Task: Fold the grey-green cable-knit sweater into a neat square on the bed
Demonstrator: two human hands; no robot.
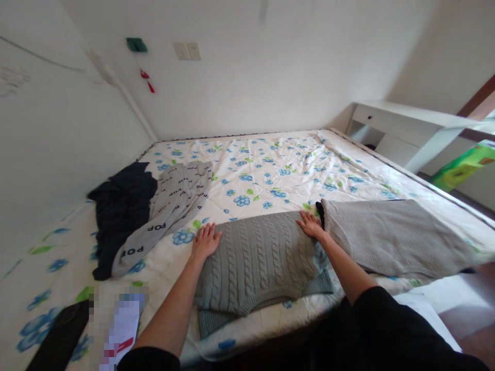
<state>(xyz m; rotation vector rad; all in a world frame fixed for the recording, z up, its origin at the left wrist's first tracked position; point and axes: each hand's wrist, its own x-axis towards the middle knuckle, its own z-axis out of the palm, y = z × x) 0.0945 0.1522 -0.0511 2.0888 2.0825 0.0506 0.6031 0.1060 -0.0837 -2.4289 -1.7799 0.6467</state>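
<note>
A grey-green cable-knit sweater (263, 257) lies folded on the bed in front of me, its ribbed edges showing on the side nearest me. My left hand (207, 241) rests flat on its far left corner, fingers spread. At the far right corner, my right hand (310, 224) is also laid flat with the fingers apart. Close by my right hand lies a folded beige ribbed garment (390, 237), with dark cloth peeking out beneath it. To the left are a grey garment printed with "POP" (174, 198) and a crumpled dark navy garment (126, 206).
A bedsheet with blue flowers (266, 175) covers the bed. A black flat object (62, 335) and a partly blurred white item (126, 324) lie at the near left. Walls border the bed's left and far sides. A white desk (402, 121) stands at the right.
</note>
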